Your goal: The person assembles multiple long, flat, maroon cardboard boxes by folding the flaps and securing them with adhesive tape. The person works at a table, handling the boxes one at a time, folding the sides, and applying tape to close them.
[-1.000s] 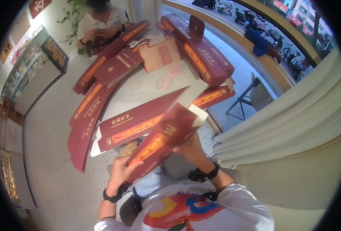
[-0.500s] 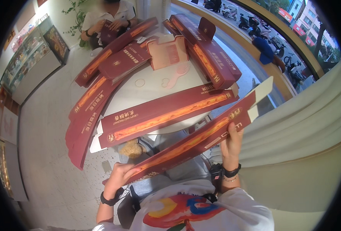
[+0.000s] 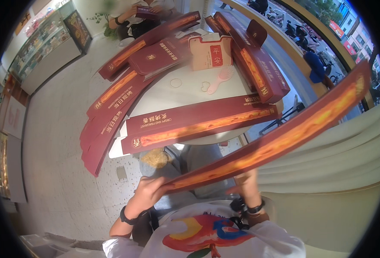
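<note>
Both my hands hold one long, flat dark-red carton (image 3: 280, 137) with an orange picture stripe. It slants from my lap up to the right, above the table edge. My left hand (image 3: 149, 191) grips its near end, and my right hand (image 3: 246, 184) supports it from below, mostly hidden behind the carton. Beyond the carton, a folded long dark-red box (image 3: 198, 124) lies along the near edge of the round white table (image 3: 185, 92).
More long red boxes (image 3: 258, 64) and flat cartons (image 3: 108, 116) are stacked around the table and hang off its left side. A pink comb (image 3: 220, 79) and a beige bag-shaped box (image 3: 210, 52) lie on it. Another person (image 3: 134, 15) sits at the far side. Cream curtain at right.
The carton has swung up and outward to the right, its far end now much higher. My right hand has dropped from the carton's far part to near my chest.
</note>
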`<state>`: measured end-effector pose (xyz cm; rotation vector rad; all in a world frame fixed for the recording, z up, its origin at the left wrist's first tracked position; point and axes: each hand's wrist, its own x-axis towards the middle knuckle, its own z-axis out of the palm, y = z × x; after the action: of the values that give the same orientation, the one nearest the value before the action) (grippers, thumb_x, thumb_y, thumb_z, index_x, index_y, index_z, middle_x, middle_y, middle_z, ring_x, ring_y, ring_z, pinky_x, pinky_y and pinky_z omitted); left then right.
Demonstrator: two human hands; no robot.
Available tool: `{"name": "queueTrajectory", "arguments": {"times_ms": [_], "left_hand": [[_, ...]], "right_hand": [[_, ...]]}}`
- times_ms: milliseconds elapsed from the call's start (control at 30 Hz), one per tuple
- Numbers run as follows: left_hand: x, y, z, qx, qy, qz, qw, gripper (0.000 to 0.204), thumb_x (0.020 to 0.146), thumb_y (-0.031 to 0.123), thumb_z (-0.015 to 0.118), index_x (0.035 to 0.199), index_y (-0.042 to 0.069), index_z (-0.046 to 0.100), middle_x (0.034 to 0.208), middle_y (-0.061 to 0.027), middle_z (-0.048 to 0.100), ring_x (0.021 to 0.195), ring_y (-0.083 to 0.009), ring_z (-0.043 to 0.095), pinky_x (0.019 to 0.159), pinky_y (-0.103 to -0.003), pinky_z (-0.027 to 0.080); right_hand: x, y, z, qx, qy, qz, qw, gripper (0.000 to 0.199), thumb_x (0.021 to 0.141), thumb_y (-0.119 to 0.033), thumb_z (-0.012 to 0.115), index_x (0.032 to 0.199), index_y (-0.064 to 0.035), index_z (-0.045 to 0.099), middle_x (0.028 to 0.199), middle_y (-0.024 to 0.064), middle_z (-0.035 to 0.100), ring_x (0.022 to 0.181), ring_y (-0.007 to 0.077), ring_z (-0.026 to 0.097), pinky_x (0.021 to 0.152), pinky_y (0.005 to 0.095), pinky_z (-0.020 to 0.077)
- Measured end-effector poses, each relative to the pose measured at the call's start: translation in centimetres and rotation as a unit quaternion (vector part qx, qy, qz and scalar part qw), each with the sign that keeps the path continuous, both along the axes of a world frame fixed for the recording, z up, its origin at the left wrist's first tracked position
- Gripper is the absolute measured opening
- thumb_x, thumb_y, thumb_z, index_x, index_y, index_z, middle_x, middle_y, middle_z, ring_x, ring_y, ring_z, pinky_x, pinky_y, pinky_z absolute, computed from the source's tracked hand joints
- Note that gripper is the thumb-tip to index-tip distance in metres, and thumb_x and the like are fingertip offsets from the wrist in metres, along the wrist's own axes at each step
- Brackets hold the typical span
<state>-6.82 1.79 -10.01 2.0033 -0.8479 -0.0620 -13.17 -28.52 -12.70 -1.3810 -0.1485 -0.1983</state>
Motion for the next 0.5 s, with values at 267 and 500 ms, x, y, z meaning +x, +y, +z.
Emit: {"name": "queueTrajectory", "arguments": {"times_ms": [267, 500], "left_hand": [[1.5, -0.9, 1.7, 0.015, 0.046, 0.004, 0.999, 0.02, 0.071, 0.013, 0.081, 0.083, 0.002, 0.07, 0.067, -0.0117, 0.067, 0.058, -0.0241, 0.066, 0.053, -0.029, 0.049], [1.2, -2.5, 2.3, 0.056, 0.117, -0.066, 0.989, 0.014, 0.079, 0.016, 0.075, 0.09, 0.007, 0.072, 0.08, -0.0094, 0.07, 0.066, -0.0247, 0.068, 0.058, -0.029, 0.051]], "right_hand": [[-0.1, 2.3, -0.4, -0.017, 0.018, -0.033, 0.999, 0.034, 0.076, 0.005, 0.073, 0.109, 0.0002, 0.066, 0.093, 0.0072, 0.071, 0.082, 0.0146, 0.068, 0.073, 0.0287, 0.0559], [0.4, 4.3, -1.7, -0.207, -0.009, 0.056, 0.977, 0.02, 0.073, -0.006, 0.079, 0.092, -0.0071, 0.074, 0.078, 0.0089, 0.071, 0.064, 0.0203, 0.066, 0.06, 0.0299, 0.052]]}}
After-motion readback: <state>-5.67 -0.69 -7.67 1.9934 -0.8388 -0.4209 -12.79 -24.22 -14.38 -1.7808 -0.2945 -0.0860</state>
